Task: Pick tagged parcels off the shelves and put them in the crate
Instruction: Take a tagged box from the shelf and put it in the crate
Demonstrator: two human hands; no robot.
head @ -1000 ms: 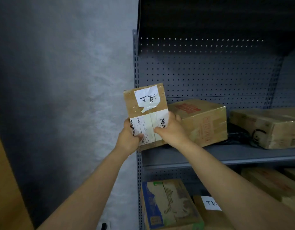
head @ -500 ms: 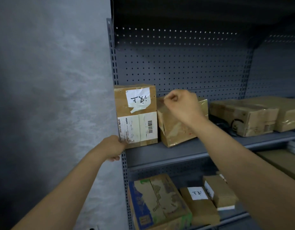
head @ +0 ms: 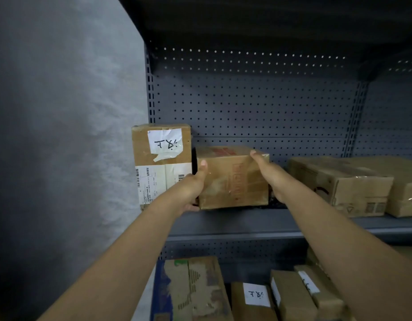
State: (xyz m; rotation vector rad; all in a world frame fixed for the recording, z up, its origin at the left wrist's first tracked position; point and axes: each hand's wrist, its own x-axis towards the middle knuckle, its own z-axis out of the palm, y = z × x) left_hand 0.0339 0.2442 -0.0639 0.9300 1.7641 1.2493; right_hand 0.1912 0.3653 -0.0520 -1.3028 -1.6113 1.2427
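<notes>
Hands: both reached to the upper shelf [head: 258, 225] and clasped one taped brown parcel [head: 232, 179] between them.
Left hand [head: 191, 188]: grip wrapped round the parcel's left edge, thumb up along the near face, fingers tucked under its lower left corner.
Right hand [head: 270, 174]: grip curled over the parcel's right edge, fingertips on the top right corner, palm against the right side.
Held parcel: sat on the shelf near its front, faint red print on top and near face; no white tag could be made out on it.
Tagged parcel [head: 162, 163]: stood upright at the shelf's left end, just left of the held one, with a handwritten white tag and a shipping label.
Right side: two more cardboard boxes [head: 344, 184] lay on the same shelf, apart from the held parcel.
Lower shelf: several boxes, one small box [head: 253, 300] carrying a white handwritten tag.
Backdrop: grey perforated panel [head: 258, 107] behind, plain wall [head: 61, 135] to the left.
</notes>
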